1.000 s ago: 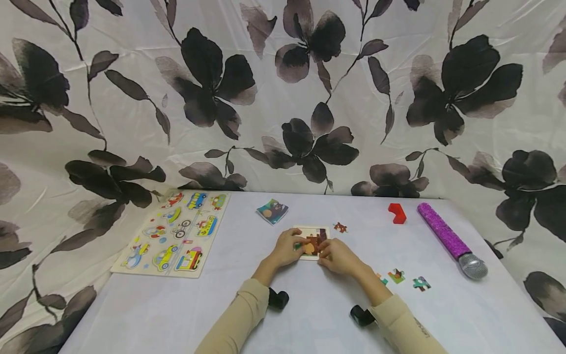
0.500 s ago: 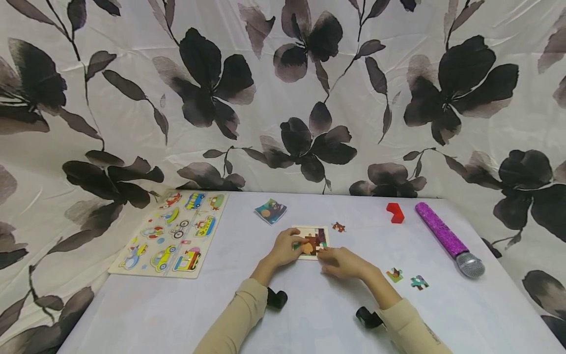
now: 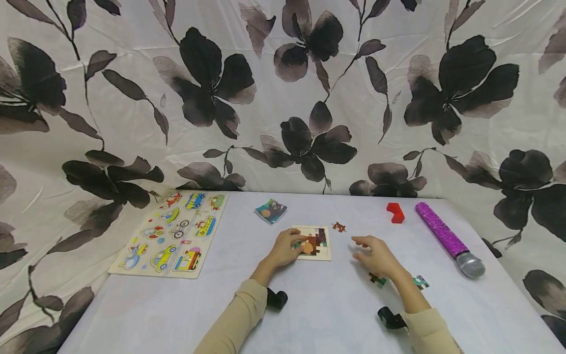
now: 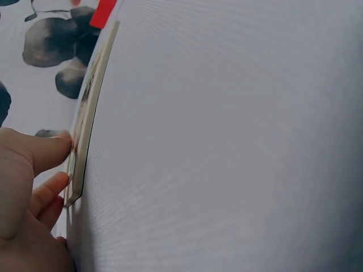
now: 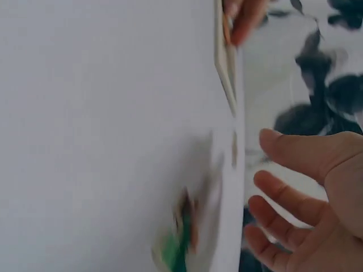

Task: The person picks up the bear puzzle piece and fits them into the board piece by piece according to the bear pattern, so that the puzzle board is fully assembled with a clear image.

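Note:
A small framed jigsaw puzzle lies on the table, its picture partly made up of brown and orange pieces. My left hand holds the frame at its left side, thumb over the picture and fingers at the edge; the left wrist view shows the thumb against it. To the right of the frame, my right hand hovers with fingers spread and nothing between them. A green and brown jigsaw piece lies below that hand, blurred in the right wrist view. Another piece shows beyond the right wrist.
A brown piece lies just right of the frame. Behind it is a picture card. A vehicle puzzle board fills the left side. On the right are a red block and a purple glittery microphone.
My right hand has drawn away from the frame's right edge, moving right and opening its fingers. The left hand stays at the frame. The right forearm now covers one loose piece.

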Demonstrator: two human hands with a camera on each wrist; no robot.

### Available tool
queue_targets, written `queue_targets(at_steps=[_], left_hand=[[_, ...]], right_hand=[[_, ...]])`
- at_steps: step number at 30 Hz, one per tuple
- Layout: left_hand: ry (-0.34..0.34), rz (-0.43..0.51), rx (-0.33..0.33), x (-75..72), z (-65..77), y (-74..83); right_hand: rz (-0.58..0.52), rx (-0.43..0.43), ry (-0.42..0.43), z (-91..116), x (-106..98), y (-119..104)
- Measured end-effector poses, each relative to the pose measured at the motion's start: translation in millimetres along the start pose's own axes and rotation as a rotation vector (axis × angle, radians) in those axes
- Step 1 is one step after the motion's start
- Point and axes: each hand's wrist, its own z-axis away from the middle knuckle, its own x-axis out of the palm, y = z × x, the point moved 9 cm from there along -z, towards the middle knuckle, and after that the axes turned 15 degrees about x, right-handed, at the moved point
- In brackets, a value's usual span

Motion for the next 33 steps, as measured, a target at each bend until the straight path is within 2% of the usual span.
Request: queue_targets(at_steps=[4,8,11,14,20,24,27,30,33], left_hand=[[0.01,0.007,-0.013,-0.8,0.5,-3.2],[0.049,0.059,-0.037,-4.8,2.8,-8.0],[0.084,0.103,-0.06,-10.3,4.5,-10.4],[0.069,0.083,-0.09,-14.6,4.6,-12.4],[-0.048,0.019,-0.16,-15.4,4.2,-18.1],[-0.109,-0.002,-0.163,-12.5,2.8,-20.5],[-0.13,-0.016,-0.157,-10.4,1.9,-21.5],[-0.129,-0.02,-0.156,-9.7,2.0,-22.1],[-0.125,-0.02,-0.156,-8.8,2.2,-23.1]], right_hand=[[0.071,0.128,0.0,8.7,-21.5,34.0],[0.128,0.222,-0.049,18.0,-30.4,62.0],[0.135,0.264,-0.074,23.6,-33.4,75.9],[0.125,0.291,-0.068,27.9,-36.4,84.9],[0.102,0.262,-0.062,34.6,-39.5,91.3],[0.06,0.249,-0.082,36.9,-38.0,92.5],[0.031,0.246,-0.096,36.3,-32.7,89.9],[0.051,0.186,-0.107,34.7,-23.9,77.8],[0.106,0.169,-0.127,34.1,-14.4,64.0]])
